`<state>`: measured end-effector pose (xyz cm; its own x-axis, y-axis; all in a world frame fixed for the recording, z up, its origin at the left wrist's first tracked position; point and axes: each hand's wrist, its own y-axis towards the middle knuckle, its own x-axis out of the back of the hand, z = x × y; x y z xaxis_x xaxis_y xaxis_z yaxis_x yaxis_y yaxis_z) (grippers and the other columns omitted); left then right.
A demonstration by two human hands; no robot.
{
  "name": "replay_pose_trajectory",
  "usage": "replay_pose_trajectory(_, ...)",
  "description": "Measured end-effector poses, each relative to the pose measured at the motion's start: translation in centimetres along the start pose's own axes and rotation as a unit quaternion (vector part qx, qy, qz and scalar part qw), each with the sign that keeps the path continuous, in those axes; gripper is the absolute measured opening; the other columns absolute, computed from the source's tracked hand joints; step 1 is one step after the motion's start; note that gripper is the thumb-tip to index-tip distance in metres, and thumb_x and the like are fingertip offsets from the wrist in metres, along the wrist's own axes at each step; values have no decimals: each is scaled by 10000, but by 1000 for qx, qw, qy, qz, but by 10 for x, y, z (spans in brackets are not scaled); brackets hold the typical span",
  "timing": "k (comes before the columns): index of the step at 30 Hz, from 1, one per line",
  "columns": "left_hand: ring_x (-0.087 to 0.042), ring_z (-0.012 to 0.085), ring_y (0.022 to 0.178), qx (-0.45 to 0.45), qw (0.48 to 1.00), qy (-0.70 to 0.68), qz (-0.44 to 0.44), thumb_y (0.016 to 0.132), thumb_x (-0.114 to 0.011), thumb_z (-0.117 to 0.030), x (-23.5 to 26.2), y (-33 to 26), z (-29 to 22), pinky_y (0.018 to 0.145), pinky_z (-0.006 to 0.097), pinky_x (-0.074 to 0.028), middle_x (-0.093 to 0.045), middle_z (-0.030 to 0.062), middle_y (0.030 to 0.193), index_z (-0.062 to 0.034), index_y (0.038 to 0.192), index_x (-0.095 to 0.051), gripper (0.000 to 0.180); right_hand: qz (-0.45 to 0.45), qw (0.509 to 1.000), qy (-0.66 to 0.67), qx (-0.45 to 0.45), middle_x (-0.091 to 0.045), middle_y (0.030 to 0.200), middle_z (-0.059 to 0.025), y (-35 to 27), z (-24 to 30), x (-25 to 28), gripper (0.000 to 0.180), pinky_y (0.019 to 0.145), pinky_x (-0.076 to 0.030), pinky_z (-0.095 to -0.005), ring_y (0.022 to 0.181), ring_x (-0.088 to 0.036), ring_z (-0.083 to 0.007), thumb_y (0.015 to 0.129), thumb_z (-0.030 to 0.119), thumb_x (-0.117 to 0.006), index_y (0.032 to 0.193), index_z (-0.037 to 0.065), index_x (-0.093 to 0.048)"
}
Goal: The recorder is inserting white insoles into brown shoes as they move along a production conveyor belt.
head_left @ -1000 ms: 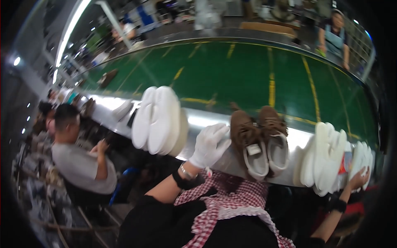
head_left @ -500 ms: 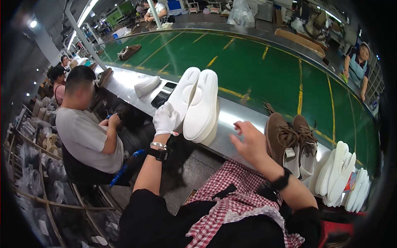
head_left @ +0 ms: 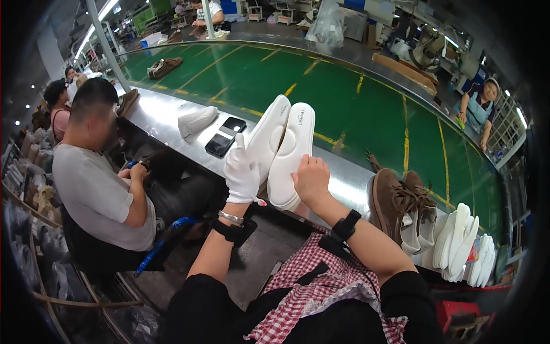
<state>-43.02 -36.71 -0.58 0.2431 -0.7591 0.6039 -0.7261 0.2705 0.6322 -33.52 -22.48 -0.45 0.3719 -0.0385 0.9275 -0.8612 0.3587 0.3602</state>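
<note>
Both hands grip the pair of white soles (head_left: 282,150) at its lower end, gloved left hand (head_left: 241,171) at seven o'clock, bare right hand (head_left: 311,180) at five, long axis toward one o'clock above the tabletop (head_left: 349,178).

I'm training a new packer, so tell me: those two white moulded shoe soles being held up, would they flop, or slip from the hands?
The white moulded shoe soles probably stay fairly stiff: they stand upright without drooping. They seem light, since the gloved left hand and bare right hand hold them only at the lower end. The smooth surface might slip a little.
</note>
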Motion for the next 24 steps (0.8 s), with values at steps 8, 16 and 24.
replay_pose_trajectory(8, -619, 238, 769, 203, 842, -497, 51, 795, -590, -71, 24, 5, -10, 700, 317, -489, -631, 73, 873, 28, 1067, -551, 292, 42, 923, 299, -239, -598, 876, -129, 13, -17, -11, 418, 688, -473, -327, 814, -601, -220, 667, 163, -697, 988, -20, -502)
replay_pose_trajectory(16, -519, 194, 1055, 237, 623, -742, 70, 887, -492, -38, 46, -20, -38, 902, 312, -435, -499, 82, 1204, -35, 1334, -348, 470, -71, 564, 807, -163, -592, 987, -43, -26, -66, 49, 222, 795, -483, -270, 865, -590, -132, 905, 127, -523, 1079, -2, -473)
replay_pose_trajectory(24, -523, 238, 1091, 232, 542, -791, 161, 887, -528, -77, -1, -39, -126, 909, 366, -468, -497, 102, 1225, -44, 1339, -331, 494, -180, 492, 832, -180, -583, 1033, -77, -86, -144, 110, 224, 858, -480, -299, 954, -584, -154, 948, 166, -437, 1117, 19, -441)
